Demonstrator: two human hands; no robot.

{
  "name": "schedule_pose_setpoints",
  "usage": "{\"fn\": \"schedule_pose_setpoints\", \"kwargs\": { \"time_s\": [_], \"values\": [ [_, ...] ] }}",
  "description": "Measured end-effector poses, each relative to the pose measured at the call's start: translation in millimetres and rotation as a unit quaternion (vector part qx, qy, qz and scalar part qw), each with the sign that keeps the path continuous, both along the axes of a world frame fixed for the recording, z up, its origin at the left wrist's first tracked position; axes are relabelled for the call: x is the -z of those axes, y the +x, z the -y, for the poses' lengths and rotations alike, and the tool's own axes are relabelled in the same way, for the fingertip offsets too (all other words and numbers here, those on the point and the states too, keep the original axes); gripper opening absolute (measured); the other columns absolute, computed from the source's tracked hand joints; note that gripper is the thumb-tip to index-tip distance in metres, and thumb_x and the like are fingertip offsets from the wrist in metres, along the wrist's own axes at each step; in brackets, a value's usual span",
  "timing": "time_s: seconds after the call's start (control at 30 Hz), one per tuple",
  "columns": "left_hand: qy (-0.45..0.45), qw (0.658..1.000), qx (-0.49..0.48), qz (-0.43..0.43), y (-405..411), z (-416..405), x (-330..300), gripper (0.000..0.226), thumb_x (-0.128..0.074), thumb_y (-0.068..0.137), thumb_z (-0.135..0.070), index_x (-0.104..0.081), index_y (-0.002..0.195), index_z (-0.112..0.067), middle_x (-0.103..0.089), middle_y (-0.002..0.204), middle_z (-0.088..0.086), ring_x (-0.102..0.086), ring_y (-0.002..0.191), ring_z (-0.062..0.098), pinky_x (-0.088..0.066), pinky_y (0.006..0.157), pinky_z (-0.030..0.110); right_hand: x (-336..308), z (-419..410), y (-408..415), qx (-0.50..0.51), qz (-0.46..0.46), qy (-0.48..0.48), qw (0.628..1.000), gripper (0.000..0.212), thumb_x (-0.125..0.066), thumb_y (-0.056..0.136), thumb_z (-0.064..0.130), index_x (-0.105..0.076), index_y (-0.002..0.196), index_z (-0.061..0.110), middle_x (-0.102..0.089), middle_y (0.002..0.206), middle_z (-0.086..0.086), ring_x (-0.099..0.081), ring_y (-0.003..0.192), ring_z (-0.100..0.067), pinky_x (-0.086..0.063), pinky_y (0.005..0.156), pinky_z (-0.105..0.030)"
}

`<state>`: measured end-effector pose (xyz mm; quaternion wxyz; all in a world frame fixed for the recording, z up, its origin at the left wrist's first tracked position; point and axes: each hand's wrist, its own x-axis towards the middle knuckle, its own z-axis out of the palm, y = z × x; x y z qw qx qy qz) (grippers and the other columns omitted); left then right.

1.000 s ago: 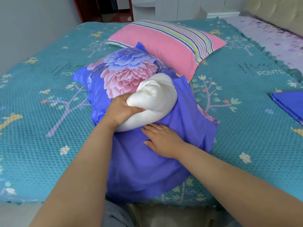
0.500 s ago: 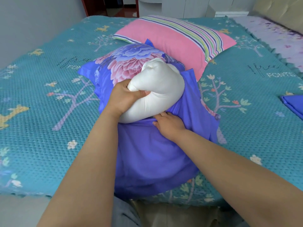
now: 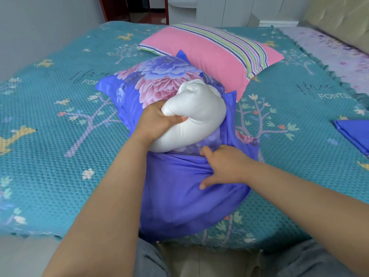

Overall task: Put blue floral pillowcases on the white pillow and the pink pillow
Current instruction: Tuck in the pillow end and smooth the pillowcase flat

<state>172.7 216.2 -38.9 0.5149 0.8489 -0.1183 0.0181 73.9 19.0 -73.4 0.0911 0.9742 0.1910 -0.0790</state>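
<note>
The white pillow (image 3: 199,114) bulges out of a blue floral pillowcase (image 3: 155,80) in the middle of the bed, its far part inside the case. My left hand (image 3: 157,120) grips the pillow's bunched near end. My right hand (image 3: 223,164) grips the edge of the pillowcase's plain blue flap (image 3: 179,196), fingers tucked under the fabric and thumb on top. The pink pillow (image 3: 209,54) with a striped band lies behind, bare. A second folded blue pillowcase (image 3: 353,134) lies at the right edge of the view.
The bed wears a teal quilted cover (image 3: 60,136) with tree prints. A purple floral sheet (image 3: 329,48) and padded headboard (image 3: 339,19) are at the far right. White cabinets and a doorway stand beyond the bed. My knees are against the bed's near edge.
My right hand went from lying flat on the blue flap to gripping its edge and pulling the opening wider. My left hand kept its grip on the white pillow.
</note>
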Motion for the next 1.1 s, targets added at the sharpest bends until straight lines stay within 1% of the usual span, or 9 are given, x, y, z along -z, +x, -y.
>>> {"fn": "schedule_pose_setpoints", "kwargs": {
  "time_s": [0.1, 0.2, 0.27, 0.33, 0.5, 0.63, 0.77, 0.93, 1.1],
  "values": [
    [0.045, 0.998, 0.017, 0.032, -8.2, 8.8, -0.8, 0.049, -0.082, 0.063, -0.046, -0.055, 0.099, -0.026, -0.061, 0.084, -0.021, -0.056, 0.078, 0.0, -0.045, 0.072, 0.028, -4.1, 8.4, -8.6, -0.055, 0.014, -0.102, 0.993, 0.057, -0.078, 0.064, 0.042, -0.049, 0.103, 0.012, -0.066, 0.093, -0.007, -0.062, 0.088, -0.025, -0.044, 0.081, -0.034],
    [0.061, 0.997, 0.031, 0.032, -15.0, 12.9, 0.5, 0.058, -0.078, 0.055, -0.054, -0.047, 0.099, -0.032, -0.056, 0.083, -0.023, -0.055, 0.077, 0.0, -0.047, 0.076, 0.037, -10.3, 11.3, -5.4, -0.088, 0.139, -0.047, 0.985, 0.037, -0.077, 0.039, 0.002, -0.055, 0.067, 0.011, -0.055, 0.048, -0.003, -0.054, 0.04, -0.022, -0.041, 0.046, -0.026],
    [0.086, 0.995, 0.04, 0.022, -18.0, 13.1, -0.5, 0.062, -0.074, 0.052, -0.061, -0.044, 0.098, -0.034, -0.058, 0.087, -0.02, -0.058, 0.082, 0.007, -0.049, 0.078, 0.042, -21.2, 11.7, -2.4, -0.089, 0.211, 0.031, 0.973, 0.018, -0.061, 0.051, 0.006, -0.058, 0.067, 0.012, -0.054, 0.048, 0.0, -0.054, 0.039, -0.023, -0.037, 0.043, -0.025],
    [0.117, 0.992, 0.049, 0.015, -20.8, 13.3, -3.7, 0.065, -0.071, 0.051, -0.066, -0.042, 0.098, -0.032, -0.061, 0.09, -0.016, -0.059, 0.086, 0.014, -0.05, 0.079, 0.045, -25.2, 10.1, -1.6, -0.095, 0.277, 0.098, 0.951, 0.03, -0.042, 0.06, 0.01, -0.066, 0.077, 0.016, -0.059, 0.056, 0.002, -0.059, 0.049, -0.022, -0.041, 0.046, -0.025],
    [0.133, 0.989, 0.06, 0.003, -19.7, 11.0, -2.2, 0.063, -0.073, 0.054, -0.064, -0.041, 0.098, -0.032, -0.064, 0.096, -0.012, -0.059, 0.092, 0.018, -0.05, 0.081, 0.046, -19.5, -2.3, -7.3, -0.039, 0.373, 0.196, 0.906, 0.019, -0.049, 0.08, 0.015, -0.067, 0.086, 0.012, -0.061, 0.074, -0.003, -0.06, 0.068, -0.026, -0.049, 0.056, -0.032],
    [0.143, 0.988, 0.061, 0.0, -20.9, 8.1, -0.1, 0.058, -0.076, 0.061, -0.058, -0.042, 0.099, -0.031, -0.062, 0.098, -0.011, -0.057, 0.094, 0.018, -0.049, 0.083, 0.045, -31.4, 10.7, -17.0, 0.018, 0.168, 0.242, 0.956, 0.031, -0.04, 0.072, 0.017, -0.062, 0.094, 0.013, -0.065, 0.085, -0.004, -0.058, 0.088, -0.024, -0.034, 0.092, -0.024],
    [0.221, 0.972, 0.086, 0.007, -32.7, 17.6, -0.4, 0.055, -0.071, 0.064, -0.061, -0.042, 0.1, -0.032, -0.061, 0.096, -0.008, -0.057, 0.092, 0.022, -0.047, 0.074, 0.038, -57.4, 27.2, -31.1, 0.004, -0.063, 0.026, 0.998, 0.021, -0.059, 0.081, 0.034, -0.048, 0.095, 0.024, -0.061, 0.085, 0.002, -0.057, 0.088, -0.023, -0.032, 0.102, -0.036],
    [0.283, 0.955, 0.088, 0.01, -41.7, 23.4, 0.4, 0.052, -0.061, 0.072, -0.063, -0.04, 0.109, -0.032, -0.058, 0.105, -0.006, -0.051, 0.087, 0.02, -0.039, 0.068, 0.032, -79.2, 16.9, -22.3, -0.157, 0.239, -0.016, 0.958, 0.016, -0.058, 0.058, 0.006, -0.055, 0.072, 0.013, -0.058, 0.059, -0.004, -0.059, 0.054, -0.024, -0.042, 0.054, -0.029],
    [0.284, 0.946, 0.153, -0.024, -34.5, 14.7, 9.7, 0.051, -0.052, 0.08, -0.061, -0.038, 0.123, -0.036, -0.057, 0.114, -0.008, -0.054, 0.097, 0.02, -0.042, 0.078, 0.033, -79.3, 7.9, -18.1, -0.151, 0.369, 0.098, 0.912, 0.027, -0.06, 0.06, 0.003, -0.054, 0.083, 0.015, -0.055, 0.068, -0.004, -0.057, 0.059, -0.026, -0.041, 0.051, -0.032]
  ]
}}
